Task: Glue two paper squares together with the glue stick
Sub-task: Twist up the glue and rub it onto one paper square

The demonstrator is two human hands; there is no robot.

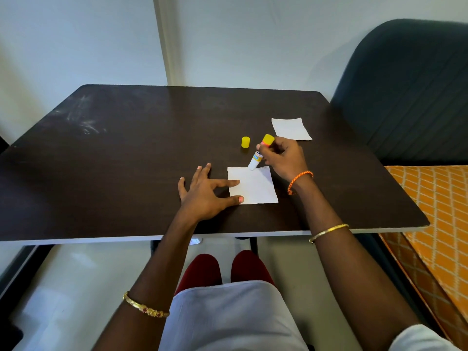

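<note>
**Glue goes onto the first square**

On the left, the dark table is bare apart from some pale scuffs, so there is plenty of room on that side. The left hand lies open and flat, fingers spread, with one fingertip and the thumb resting on the left edge of the near paper square. I take that as a hold-down, to keep the sheet from sliding under the rubbing.

Just beyond the square stands the yellow cap, upright and apart from everything else, out of the way but within reach.

The right hand is closed around the glue stick, which tilts with its yellow base up and its tip touching the far edge of the near square. Gluing seems to be starting at that edge; most of the sheet looks untouched, though I cannot see any glue film.

Further right, the second paper square waits near the table's far right corner, well clear of the hands. The near square sits a fair way in from the front edge.
</note>
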